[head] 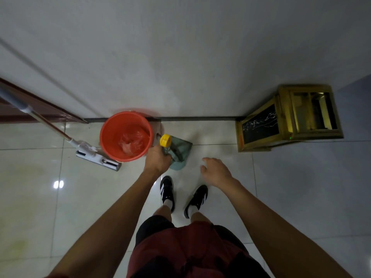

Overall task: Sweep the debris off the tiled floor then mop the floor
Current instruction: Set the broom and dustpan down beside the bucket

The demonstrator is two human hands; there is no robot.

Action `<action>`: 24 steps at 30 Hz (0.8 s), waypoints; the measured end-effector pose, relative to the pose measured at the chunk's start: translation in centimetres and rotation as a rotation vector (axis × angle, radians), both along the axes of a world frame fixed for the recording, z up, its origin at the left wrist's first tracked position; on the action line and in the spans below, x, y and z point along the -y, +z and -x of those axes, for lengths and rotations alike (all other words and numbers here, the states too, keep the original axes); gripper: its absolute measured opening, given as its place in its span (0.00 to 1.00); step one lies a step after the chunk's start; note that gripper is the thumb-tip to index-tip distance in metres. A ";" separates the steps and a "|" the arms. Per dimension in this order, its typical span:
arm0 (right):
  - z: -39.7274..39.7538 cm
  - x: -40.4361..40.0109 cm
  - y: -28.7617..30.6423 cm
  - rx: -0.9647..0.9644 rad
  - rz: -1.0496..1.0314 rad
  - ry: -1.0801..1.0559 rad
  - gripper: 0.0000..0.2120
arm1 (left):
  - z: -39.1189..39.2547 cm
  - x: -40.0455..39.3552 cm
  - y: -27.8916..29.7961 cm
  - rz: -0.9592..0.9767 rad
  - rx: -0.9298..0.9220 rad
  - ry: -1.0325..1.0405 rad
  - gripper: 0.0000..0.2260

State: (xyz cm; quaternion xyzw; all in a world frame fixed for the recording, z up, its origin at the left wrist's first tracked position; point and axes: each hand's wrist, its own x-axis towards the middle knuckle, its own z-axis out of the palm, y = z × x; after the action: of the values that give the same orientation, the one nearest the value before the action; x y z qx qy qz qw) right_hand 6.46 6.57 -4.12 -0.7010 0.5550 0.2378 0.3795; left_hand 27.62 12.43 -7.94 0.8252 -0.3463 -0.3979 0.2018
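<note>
My left hand (pixel 157 160) grips the dustpan (pixel 177 152) by its upright, yellow-capped handle, pan mouth facing the wall, just beside the red bucket (pixel 126 135). My right hand (pixel 215 170) hangs relaxed, fingers spread, holding nothing. The mop (pixel 96 157) leans left; bare tiled floor (pixel 291 187) lies right.

A gold-framed cabinet (pixel 289 119) with a black marbled panel stands against the white wall (pixel 180 47) at the right, a small green light low on its frame. At the far left a dark reddish-brown door (pixel 36 109) meets the wall. Black sneakers (pixel 167 190) with white stripes, white socks and dark red shorts (pixel 186 251) show below.
</note>
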 end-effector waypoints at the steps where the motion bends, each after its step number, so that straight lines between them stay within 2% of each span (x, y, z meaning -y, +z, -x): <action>1: -0.1 0.2 -0.1 0.002 0.001 0.001 0.24 | -0.2 0.4 -0.1 -0.001 0.013 0.001 0.14; 10: -0.9 2.1 -0.1 0.018 0.029 -0.007 0.26 | -1.5 2.7 0.7 0.070 -0.034 0.081 0.10; 15: -1.1 3.5 0.1 0.031 0.068 -0.015 0.25 | -2.5 4.0 -2.9 0.034 0.003 0.124 0.09; 24: -1.1 4.0 -0.5 0.028 0.057 -0.008 0.25 | -2.8 6.7 0.8 0.030 0.071 0.120 0.07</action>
State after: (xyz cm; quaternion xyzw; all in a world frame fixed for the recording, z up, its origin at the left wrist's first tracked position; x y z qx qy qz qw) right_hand 7.56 2.57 -4.58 -0.7126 0.5590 0.2105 0.3681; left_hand 30.39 5.68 -7.17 0.8550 -0.3091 -0.3503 0.2252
